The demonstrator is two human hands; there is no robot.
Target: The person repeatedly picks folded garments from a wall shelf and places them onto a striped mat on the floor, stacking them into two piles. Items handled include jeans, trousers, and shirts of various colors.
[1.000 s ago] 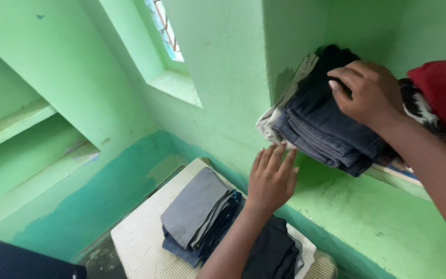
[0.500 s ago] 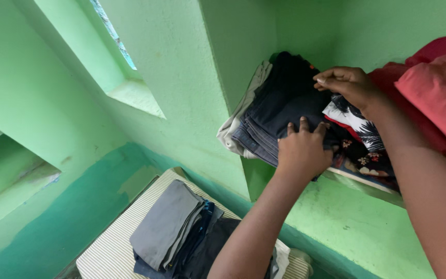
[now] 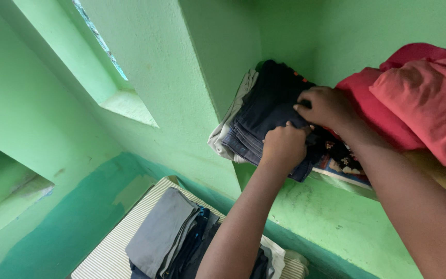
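While on dark folded stack, both hands

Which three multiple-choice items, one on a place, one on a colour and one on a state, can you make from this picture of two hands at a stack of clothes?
1. Where does the stack of dark folded clothes lie?
A. on a shelf in a wall niche
B. on the floor
C. in a basket

2. What colour is the bundle of cloth to the right of the stack?
A. blue
B. red
C. white

3. How is the left hand?
A. open and flat in the air
B. closed on the front edge of the stack
C. resting on the grey folded cloth below

Answers:
1 A, the stack sits on the green ledge.
2 B, it shows red and pink.
3 B, its fingers curl into the dark cloth, while the right hand presses on top.
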